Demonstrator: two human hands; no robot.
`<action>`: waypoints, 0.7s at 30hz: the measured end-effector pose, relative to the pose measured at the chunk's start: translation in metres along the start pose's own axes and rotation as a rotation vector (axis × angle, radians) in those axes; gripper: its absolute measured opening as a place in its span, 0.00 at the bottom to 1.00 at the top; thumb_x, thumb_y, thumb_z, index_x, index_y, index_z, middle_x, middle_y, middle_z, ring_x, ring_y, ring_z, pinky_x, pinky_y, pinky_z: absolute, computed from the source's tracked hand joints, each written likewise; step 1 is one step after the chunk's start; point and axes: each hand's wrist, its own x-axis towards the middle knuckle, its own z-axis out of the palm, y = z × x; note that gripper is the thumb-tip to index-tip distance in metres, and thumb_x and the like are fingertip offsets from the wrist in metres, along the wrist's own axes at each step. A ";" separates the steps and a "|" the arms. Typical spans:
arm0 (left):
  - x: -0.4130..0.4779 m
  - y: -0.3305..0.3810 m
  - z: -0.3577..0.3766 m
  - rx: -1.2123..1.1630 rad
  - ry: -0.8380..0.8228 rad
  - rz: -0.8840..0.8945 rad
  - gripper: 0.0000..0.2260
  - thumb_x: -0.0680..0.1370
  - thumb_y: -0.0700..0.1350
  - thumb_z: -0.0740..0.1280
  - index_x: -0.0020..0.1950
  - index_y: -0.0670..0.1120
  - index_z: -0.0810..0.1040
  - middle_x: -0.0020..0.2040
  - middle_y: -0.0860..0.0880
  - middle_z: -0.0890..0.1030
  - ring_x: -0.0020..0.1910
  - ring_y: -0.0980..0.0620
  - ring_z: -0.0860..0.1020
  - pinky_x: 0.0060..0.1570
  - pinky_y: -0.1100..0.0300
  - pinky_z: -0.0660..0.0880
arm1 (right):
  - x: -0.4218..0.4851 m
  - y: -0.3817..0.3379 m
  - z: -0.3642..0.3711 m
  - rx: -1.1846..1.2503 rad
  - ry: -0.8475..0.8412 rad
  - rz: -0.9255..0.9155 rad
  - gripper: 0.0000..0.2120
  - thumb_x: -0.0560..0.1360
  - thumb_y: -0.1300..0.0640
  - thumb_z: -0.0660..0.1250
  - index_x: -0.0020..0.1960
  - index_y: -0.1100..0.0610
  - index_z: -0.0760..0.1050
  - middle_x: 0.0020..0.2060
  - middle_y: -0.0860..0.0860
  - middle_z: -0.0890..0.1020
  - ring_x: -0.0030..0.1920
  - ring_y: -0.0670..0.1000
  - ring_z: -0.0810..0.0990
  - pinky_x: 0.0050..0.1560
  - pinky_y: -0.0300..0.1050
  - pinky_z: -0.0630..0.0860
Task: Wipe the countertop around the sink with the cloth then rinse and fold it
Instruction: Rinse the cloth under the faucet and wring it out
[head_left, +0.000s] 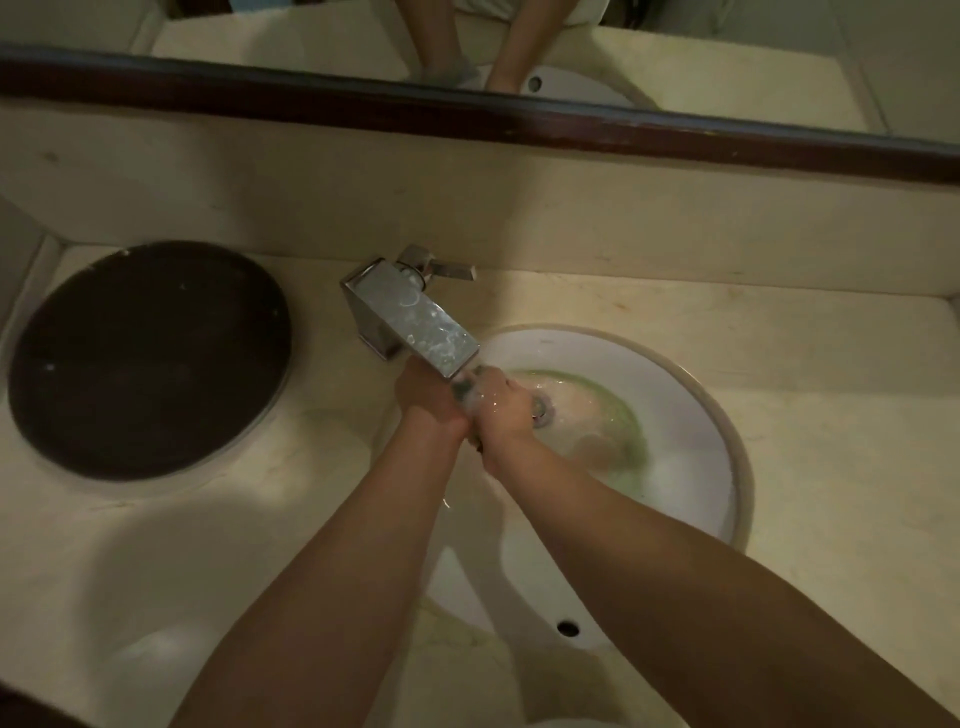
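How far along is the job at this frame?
Wiping presumably done, though the countertop gives no proof. Rinsing in hand: left hand and right hand both squeeze the bunched cloth under the running faucet, greenish water in the sink. Folding remains.

**Sink, tap and hands on the worktop**

The sink is sunk into the worktop, right of centre. The tap stands behind its left rim, spout reaching over the basin, with the lever at its back. A round cover lies left of the tap. Behind everything rises an upstand, with the mirror above it. Under the spout, the left hand and right hand meet, gripping the cloth between them. The drain lies just right of them.
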 end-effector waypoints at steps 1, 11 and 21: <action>-0.003 0.002 0.002 -0.135 -0.029 -0.094 0.10 0.84 0.48 0.50 0.44 0.52 0.67 0.45 0.52 0.73 0.28 0.61 0.78 0.36 0.68 0.78 | -0.001 0.003 -0.001 0.134 -0.040 0.052 0.10 0.77 0.54 0.59 0.41 0.54 0.76 0.38 0.56 0.76 0.31 0.52 0.71 0.29 0.39 0.65; -0.016 -0.003 -0.016 0.093 -0.310 0.198 0.03 0.71 0.37 0.61 0.37 0.43 0.71 0.34 0.44 0.73 0.37 0.46 0.74 0.35 0.55 0.73 | -0.005 0.018 -0.021 0.442 -0.054 0.103 0.10 0.74 0.50 0.66 0.49 0.56 0.77 0.43 0.55 0.82 0.44 0.56 0.81 0.48 0.51 0.78; -0.013 -0.008 -0.016 0.183 -0.045 0.177 0.07 0.73 0.45 0.70 0.37 0.56 0.82 0.38 0.53 0.84 0.43 0.46 0.82 0.47 0.50 0.78 | -0.009 0.029 -0.012 0.497 -0.184 0.370 0.19 0.76 0.38 0.60 0.54 0.51 0.79 0.50 0.51 0.84 0.50 0.49 0.79 0.59 0.51 0.71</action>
